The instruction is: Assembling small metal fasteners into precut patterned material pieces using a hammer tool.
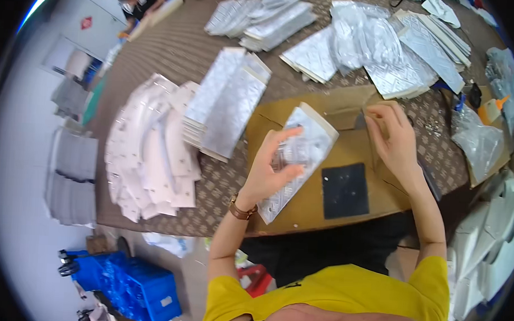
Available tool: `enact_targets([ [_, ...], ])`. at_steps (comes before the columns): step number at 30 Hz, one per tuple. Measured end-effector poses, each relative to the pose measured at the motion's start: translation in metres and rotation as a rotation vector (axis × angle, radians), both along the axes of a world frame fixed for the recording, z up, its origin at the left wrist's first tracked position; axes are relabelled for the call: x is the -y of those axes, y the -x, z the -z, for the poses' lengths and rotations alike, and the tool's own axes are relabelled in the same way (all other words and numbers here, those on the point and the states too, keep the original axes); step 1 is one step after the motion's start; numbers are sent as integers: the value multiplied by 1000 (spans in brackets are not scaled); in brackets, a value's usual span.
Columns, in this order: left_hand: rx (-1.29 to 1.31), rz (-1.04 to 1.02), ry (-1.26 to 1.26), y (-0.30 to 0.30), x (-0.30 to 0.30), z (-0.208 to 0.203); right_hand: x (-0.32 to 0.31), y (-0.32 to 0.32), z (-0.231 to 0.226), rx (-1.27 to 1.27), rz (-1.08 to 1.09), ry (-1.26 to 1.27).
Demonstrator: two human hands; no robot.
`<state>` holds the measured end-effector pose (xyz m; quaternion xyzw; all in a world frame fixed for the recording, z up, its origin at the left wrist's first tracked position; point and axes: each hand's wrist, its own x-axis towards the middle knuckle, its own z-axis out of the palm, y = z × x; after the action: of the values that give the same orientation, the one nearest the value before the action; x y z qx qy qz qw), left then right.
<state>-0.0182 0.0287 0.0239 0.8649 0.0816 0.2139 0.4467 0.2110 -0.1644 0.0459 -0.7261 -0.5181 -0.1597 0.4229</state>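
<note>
My left hand grips a flat rectangular panel with a silvery patterned face and a pale edge. Its thumb and fingers lie across the face, and the panel slants over a brown cardboard sheet. To the right, my right hand is above the cardboard with fingertips drawn together. A small dark grey piece shows by those fingertips; whether they pinch it or something else is too small to tell. A black square pad lies on the cardboard between my forearms.
Left of the cardboard are a stack of silvery panels and a fanned pile of pale pink pieces. More panels and clear plastic bags lie at the back. An orange-tipped bottle stands right. A blue crate is on the floor.
</note>
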Motion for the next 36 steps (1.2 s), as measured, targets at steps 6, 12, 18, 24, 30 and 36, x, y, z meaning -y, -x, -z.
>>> enact_targets([
  [6,281,-806,-734,60,-69,-35,-29,8,38,-69,-153,-62],
  [12,77,-975,-1142,98,-158,-103,-21,11,42,-169,-252,-11],
  [18,-91,-571,-926,20,-136,-26,-20,19,50,-121,-285,28],
  [24,-171,-679,-919,-27,-148,12,-19,12,64,-167,-317,142],
  [30,-183,-769,-879,-28,-159,19,-17,10,60,-173,-312,141],
  [36,-133,-777,-717,-17,-152,11,-10,12,56,-167,-308,162],
])
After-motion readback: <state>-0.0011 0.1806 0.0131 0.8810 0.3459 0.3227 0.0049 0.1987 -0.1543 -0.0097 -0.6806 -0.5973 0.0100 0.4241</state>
